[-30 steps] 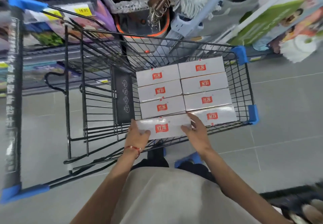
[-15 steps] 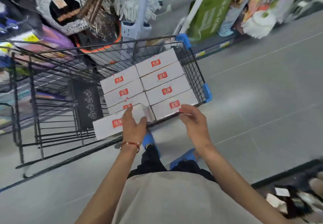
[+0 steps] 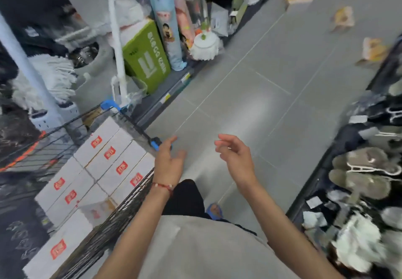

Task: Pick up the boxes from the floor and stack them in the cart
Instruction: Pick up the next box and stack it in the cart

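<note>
Grey shop-aisle floor [image 3: 261,104], white boxes [image 3: 113,165] stacked in cart [image 3: 113,230] at left, left hand [image 3: 169,161] and right hand [image 3: 235,154] empty, fingers loose; between loads, next probably walking to yellowish boxes [image 3: 342,19] lying far ahead.

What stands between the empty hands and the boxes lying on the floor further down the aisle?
Nothing visible does. Only bare grey floor lies between the left hand, the right hand and the nearest box. The cart stands off to the left.
</note>
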Tool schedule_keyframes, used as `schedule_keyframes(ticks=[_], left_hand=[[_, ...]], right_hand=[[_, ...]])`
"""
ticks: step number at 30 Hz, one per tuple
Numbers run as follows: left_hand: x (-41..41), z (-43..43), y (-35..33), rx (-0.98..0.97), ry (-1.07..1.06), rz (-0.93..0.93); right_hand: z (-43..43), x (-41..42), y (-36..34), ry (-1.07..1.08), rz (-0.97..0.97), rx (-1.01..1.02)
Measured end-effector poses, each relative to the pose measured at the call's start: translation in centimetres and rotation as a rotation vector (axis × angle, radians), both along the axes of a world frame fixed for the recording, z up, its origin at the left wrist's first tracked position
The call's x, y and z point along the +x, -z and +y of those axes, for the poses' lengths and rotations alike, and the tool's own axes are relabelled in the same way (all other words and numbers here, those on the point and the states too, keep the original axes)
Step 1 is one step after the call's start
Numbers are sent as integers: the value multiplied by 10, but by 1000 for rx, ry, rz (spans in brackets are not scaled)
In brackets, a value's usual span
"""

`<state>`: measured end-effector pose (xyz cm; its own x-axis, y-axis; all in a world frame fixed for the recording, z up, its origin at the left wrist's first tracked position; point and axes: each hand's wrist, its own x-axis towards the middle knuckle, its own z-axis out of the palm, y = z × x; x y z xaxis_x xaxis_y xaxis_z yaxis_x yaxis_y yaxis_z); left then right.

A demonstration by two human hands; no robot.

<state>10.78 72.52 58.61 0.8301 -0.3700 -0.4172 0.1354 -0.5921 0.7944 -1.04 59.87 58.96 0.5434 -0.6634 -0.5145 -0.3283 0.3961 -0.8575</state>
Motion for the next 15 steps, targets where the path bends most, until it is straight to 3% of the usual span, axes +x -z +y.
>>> schedule_keyframes(ticks=[7,15], left_hand=[[36,-149,0,-62,233,50],[97,-339,-10,-150,473,76]], right_hand=[[-119,8,-7,234,6,89],[-262,46,-19,464,62,50]])
